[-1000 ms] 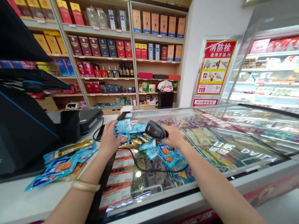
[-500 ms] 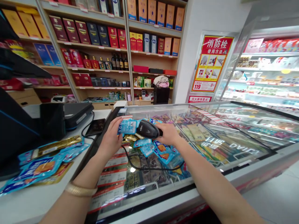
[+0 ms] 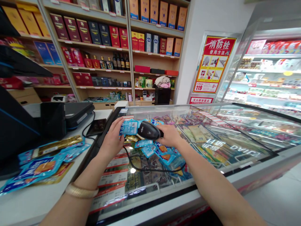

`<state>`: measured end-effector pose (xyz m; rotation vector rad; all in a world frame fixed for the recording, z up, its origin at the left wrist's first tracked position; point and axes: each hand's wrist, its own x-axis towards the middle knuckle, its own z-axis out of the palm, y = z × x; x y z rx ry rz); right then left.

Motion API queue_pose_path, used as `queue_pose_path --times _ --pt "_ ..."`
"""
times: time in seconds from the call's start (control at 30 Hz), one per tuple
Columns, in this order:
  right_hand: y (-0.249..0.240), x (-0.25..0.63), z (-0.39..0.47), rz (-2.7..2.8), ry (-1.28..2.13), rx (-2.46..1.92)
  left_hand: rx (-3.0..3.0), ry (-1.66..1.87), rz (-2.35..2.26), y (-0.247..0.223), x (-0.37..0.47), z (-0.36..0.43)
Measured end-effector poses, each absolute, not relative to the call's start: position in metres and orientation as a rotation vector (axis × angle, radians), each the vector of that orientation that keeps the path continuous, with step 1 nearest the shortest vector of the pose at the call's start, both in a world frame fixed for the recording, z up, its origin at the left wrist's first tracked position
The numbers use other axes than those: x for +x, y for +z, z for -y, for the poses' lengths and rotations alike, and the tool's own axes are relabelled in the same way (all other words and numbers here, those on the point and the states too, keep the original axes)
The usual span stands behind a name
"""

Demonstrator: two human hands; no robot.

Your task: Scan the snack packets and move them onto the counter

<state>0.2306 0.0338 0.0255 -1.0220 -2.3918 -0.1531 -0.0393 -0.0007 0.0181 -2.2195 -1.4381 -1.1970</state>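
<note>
My left hand (image 3: 113, 138) is closed on the left end of a blue snack packet (image 3: 129, 127), its printed back turned up. My right hand (image 3: 169, 135) grips a black barcode scanner (image 3: 148, 130) by its handle, which the fingers mostly hide. The scanner's head points left, close over the packet's right end; I cannot tell if they touch. Below both hands, several blue snack packets (image 3: 164, 152) lie in a loose heap on the glass top of a freezer (image 3: 150, 205). From the scanner side a black cable (image 3: 150, 170) loops across the glass.
On the white counter (image 3: 28, 205) at left lie blue and gold packets (image 3: 44, 166), a dark phone (image 3: 97, 126) and a black device (image 3: 78, 114). Shelves of boxes and bottles (image 3: 94, 64) stand behind. A lit refrigerated display (image 3: 265, 75) is at right.
Both hands, the packet and the scanner stay almost where they were. The packet seems slightly turned under the scanner, and the view has shifted a little.
</note>
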Motion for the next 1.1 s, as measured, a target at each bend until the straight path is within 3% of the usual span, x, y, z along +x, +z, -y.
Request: queue_pose_path --times 0.27,0.53,0.8,1.1 --pt "0.026 0.23 -0.033 2.384 -0.143 -1.019 -2.219 -1.231 1.438 0.015 -0.042 0.001" --pt "0.018 0.247 -0.05 2.093 -0.136 -1.078 -2.289 -1.518 1.661 -0.001 -0.023 -0.016" --pt "0.011 0.258 -0.059 2.009 -0.179 -1.209 -2.267 -1.204 1.476 -0.013 -0.01 -0.019" --pt "0.008 0.256 -0.058 2.021 -0.208 -1.16 -2.004 -1.26 1.493 0.007 -0.012 0.011"
